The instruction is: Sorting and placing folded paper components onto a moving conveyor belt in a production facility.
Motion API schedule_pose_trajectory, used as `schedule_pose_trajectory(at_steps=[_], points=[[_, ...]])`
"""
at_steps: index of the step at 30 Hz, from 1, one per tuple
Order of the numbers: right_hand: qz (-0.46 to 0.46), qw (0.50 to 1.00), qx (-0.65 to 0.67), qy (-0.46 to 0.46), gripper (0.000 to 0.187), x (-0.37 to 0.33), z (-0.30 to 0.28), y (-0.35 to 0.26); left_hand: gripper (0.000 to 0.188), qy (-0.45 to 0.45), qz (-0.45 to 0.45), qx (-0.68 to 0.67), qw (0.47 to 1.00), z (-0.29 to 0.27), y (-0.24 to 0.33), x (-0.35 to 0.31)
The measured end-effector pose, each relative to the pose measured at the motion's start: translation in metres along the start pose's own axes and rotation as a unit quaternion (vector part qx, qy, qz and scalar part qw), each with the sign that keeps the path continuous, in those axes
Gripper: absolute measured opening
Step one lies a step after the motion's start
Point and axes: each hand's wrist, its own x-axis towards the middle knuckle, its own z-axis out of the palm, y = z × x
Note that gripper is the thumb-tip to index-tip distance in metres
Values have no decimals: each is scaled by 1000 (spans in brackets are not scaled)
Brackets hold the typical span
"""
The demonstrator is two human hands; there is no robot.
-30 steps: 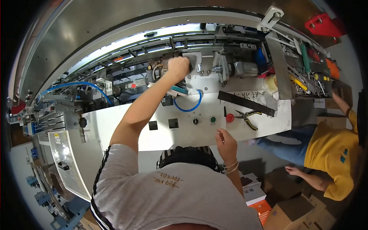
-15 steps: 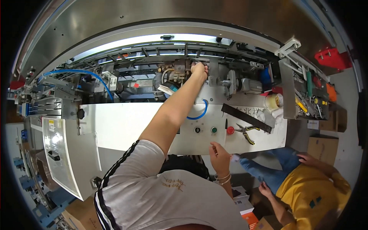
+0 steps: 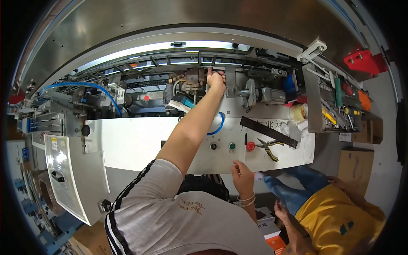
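In front of the person, the white control panel (image 3: 127, 142) has a wide bare stretch to the left of the forearm, while pliers (image 3: 267, 148) and a dark metal bar (image 3: 268, 132) lie on its right part. The left arm reaches across, almost straight, into the machine (image 3: 155, 94), where the left hand (image 3: 216, 79) is between a brownish metal block (image 3: 193, 76) and a grey metal plate (image 3: 230, 83). Its fingers are curled; whether this grip closes on something, I cannot tell. The right hand (image 3: 243, 177), relaxed and half open, stays just beside the panel's near edge.
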Motion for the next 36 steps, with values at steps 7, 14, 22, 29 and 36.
schedule_pose_trajectory(at_steps=[7, 14, 22, 29, 36], points=[[-13, 1000, 4, -9, 19, -1, -2, 0, 33, 64, 69, 95, 991, 6, 5, -13], [-28, 1000, -4, -9, 18, -3, 1, 1, 9, 45, 267, 388, 881, -4, 4, -32], [-21, 1000, 9, -15, 17, -8, 2, 7, 19, 18, 506, 759, 410, -8, 46, -45], [-2, 1000, 10, -5, 16, -7, -7, 18, 13, -17, 543, 779, 315, -16, 102, -41], [-22, 1000, 14, 1, 17, -6, -6, 20, 11, -97, 567, 767, 285, -15, 104, -12]])
